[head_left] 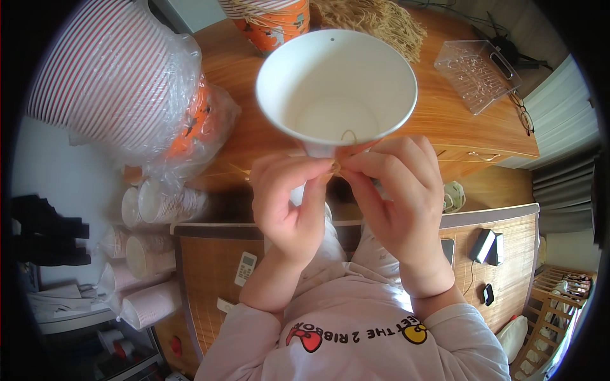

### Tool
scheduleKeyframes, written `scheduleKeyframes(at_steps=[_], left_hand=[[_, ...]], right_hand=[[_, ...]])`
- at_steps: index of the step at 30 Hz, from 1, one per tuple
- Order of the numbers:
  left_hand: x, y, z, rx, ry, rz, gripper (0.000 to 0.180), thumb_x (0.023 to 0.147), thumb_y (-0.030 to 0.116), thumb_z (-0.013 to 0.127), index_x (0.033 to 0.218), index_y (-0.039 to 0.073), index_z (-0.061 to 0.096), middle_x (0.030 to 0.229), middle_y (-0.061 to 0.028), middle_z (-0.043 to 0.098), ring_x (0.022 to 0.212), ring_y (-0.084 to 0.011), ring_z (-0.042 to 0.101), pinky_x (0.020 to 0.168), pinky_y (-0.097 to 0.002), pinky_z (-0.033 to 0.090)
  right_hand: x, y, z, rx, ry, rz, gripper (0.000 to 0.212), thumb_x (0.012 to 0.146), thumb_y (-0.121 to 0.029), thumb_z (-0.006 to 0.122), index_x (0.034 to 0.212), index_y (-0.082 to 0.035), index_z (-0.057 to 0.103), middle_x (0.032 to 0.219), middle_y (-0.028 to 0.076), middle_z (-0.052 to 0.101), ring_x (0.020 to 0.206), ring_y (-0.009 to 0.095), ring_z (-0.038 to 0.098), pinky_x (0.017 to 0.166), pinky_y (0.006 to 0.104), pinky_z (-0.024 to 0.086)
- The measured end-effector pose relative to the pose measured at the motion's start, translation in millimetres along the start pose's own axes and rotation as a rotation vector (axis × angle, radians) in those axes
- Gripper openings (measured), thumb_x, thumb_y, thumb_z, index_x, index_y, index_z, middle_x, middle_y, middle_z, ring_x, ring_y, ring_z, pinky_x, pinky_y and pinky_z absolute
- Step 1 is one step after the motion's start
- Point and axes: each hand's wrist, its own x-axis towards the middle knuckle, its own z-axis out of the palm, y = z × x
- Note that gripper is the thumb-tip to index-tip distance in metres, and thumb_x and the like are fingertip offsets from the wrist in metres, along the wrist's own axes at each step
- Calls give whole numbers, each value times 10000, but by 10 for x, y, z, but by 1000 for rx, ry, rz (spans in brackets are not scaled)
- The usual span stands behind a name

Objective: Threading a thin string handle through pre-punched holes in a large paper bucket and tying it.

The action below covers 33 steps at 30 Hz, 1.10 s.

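String (pixel 335 167) is at the near rim of the bucket (pixel 279 95), small loop standing up inside the rim, rest running down over the outside to the fingertips. Knot or twist sits right between the two pinches; too small to read how it's wound.

Left hand (pixel 289 197): thumb and index closed on it from the left, no gap visible, other fingers curled. Right hand (pixel 400 190): same pinch from the right, other fingers folded. Tips of both hands nearly meet, just on the near side of the bucket.

Bucket: white inside, mouth tilted toward the wearer, small hole in the far wall near the rim. Left of bucket: tall nested stack of striped-rim tubs (pixel 108 76) in clear plastic. Behind bucket: orange tub stack (pixel 270 28) with strands around it, bundle of twine (pixel 375 22) beside. Right of bucket: clear tray (pixel 445 54) on the wooden table (pixel 235 70), glasses (pixel 527 119) just past it.
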Motion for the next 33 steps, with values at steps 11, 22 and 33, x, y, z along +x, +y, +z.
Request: scheduleKeyframes(at_steps=[11,22,33], left_hand=[[-6,9,14,-67,-14,-61,210,780,-95,711,936,45,689,885,-47,685,836,-218,565,774,-322,447],[-15,16,11,-130,-55,-115,220,768,-108,701,935,35,689,889,-52,688,837,-219,561,774,-321,449],[28,19,-21,-98,-87,-60,222,757,-112,702,921,38,696,872,-38,693,815,-214,559,771,-322,448]], right_hand=[[7,6,-11,-9,2,-5,213,725,-79,772,914,-127,686,879,-15,635,766,200,563,672,319,418],[3,4,-45,-19,-23,-10,213,719,-92,770,915,-134,697,880,-16,629,778,195,569,679,320,425],[-10,35,-27,19,5,-15,229,697,-86,785,908,-122,702,839,-2,620,744,205,559,653,321,426]])
